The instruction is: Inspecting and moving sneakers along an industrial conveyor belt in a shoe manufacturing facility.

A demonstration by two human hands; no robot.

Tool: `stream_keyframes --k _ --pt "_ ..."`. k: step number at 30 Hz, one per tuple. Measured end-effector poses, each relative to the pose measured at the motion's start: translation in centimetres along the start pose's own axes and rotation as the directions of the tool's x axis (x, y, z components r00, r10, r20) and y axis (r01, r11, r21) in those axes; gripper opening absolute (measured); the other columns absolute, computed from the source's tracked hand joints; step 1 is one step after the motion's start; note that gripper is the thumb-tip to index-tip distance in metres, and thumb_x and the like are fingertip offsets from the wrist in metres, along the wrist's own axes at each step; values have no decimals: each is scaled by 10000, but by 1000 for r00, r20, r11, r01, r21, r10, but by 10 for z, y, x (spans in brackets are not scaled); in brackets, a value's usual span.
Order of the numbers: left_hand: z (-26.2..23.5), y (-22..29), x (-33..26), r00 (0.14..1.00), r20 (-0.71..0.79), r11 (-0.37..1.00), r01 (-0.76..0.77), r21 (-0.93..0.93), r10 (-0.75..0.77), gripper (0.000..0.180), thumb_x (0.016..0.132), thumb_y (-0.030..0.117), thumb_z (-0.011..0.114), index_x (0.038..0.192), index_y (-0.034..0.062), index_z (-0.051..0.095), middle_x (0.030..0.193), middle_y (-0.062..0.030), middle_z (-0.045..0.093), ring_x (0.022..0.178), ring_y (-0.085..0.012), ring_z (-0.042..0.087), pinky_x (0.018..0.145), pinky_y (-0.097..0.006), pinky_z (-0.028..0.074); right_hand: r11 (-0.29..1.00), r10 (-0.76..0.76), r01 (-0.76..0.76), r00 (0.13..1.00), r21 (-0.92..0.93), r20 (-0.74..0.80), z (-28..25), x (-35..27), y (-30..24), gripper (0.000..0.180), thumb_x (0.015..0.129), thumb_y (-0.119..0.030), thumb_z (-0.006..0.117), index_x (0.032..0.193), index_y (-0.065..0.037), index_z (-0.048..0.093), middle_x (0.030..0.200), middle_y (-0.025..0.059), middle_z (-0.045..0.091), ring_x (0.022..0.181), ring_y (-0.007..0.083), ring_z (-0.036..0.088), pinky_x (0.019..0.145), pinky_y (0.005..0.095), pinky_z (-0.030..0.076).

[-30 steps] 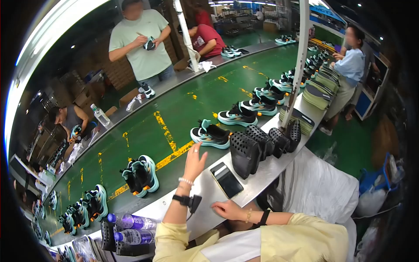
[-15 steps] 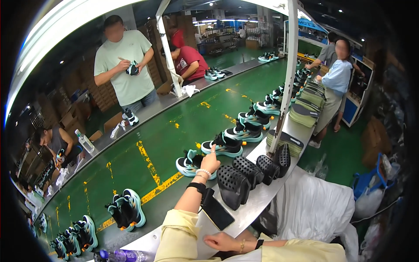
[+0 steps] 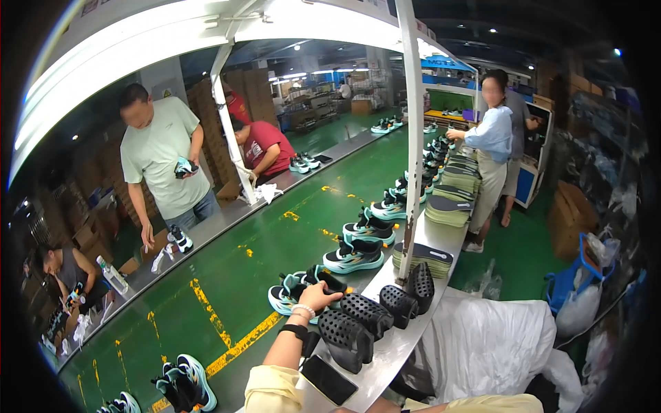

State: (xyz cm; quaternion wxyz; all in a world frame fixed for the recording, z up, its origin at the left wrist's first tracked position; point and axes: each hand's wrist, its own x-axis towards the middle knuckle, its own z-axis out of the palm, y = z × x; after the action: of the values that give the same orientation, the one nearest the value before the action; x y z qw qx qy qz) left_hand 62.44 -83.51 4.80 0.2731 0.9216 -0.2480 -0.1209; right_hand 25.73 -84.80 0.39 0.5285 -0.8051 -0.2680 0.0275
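Note:
My left hand (image 3: 318,297) reaches out over the belt and closes on the dark collar of a black and mint-green sneaker (image 3: 318,274). This sneaker stands right beside another of the same kind (image 3: 281,297), which my hand partly hides. Just right of my fingers, several black perforated shoe forms (image 3: 339,339) stand on the metal ledge (image 3: 385,337). By my left wrist lies a dark phone (image 3: 329,380). Of my right hand only a sliver shows at the lower edge, its fingers out of sight.
More sneakers (image 3: 353,255) line the green belt (image 3: 268,230) toward the far end. Stacks of green-black insoles (image 3: 428,261) lie along the ledge by a white post (image 3: 412,138). Several co-workers, one in a pale green shirt (image 3: 165,158), stand around. White sacking (image 3: 489,344) sits at right.
My left hand has gone from a pointing finger to a grip on the sneaker, which now sits closer to its neighbour. The view has tilted up, and my right hand has dropped mostly out of it.

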Motion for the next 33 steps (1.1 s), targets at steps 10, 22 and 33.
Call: stream_keyframes --k 10,22,33 --pt "-54 -69 -164 946 -301 975 171 145 -121 686 690 739 675 809 66 615 740 -159 676 742 -330 676 682 -420 523 998 23 -24 1000 59 20 21 7 32 190 919 -212 602 972 -48 683 693 199 616 584 328 628 550 395 484" --pt "-34 -65 -326 632 -714 948 275 -159 -303 293 830 222 700 1057 72 591 1060 -120 607 1050 -309 582 883 -404 492 641 -65 -401 822 -655 -566 -180 81 -122 355 883 -363 670 1038 -45 640 662 117 610 573 295 601 576 410 468" --pt "-14 -155 -312 365 -730 816 289 -501 -578 569 750 141 585 1293 -16 524 1216 -276 579 1127 -432 560 993 -474 453 259 104 -447 894 -856 -435 -193 90 -68 578 805 -545 681 893 23 628 880 260 664 859 439 638 751 514 496"
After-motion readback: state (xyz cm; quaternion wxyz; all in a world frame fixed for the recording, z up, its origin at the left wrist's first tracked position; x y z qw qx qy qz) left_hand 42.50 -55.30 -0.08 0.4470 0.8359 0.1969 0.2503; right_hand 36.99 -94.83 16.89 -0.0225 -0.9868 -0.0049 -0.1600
